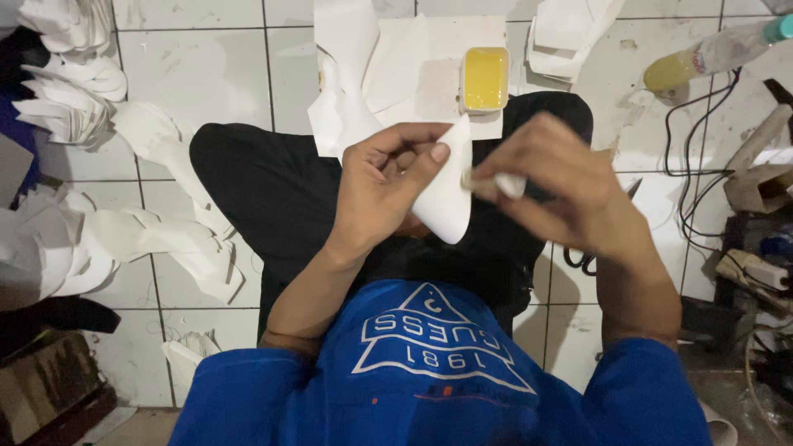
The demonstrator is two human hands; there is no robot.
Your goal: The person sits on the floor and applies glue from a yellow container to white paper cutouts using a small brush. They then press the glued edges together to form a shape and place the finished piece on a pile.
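You sit cross-legged on a white tiled floor [206, 74], scuffed and stained, with cut white sheet pieces scattered around you.

From the head view, your left hand [384, 186] grips a curved white cut piece of thin sheet material [446, 198], thumb on its near face and fingers curled behind it, holding it up over your lap. Your right hand [562, 182] pinches a small white applicator [504, 186] between thumb and fingertips, and its tip touches the right edge of the white piece.

Just beyond your knees, a small shallow rectangular tray [485, 78] stands on a flat white sheet [413, 74]; it is filled nearly to the rim with a yellow liquid. At the upper right a clear plastic bottle [710, 54] lies on its side, with yellowish liquid gathered at its lower end and a teal cap.

Stacks of white cut pieces [66, 107] lie to your left. Black cables [694, 165] trail across the tiles to your right.
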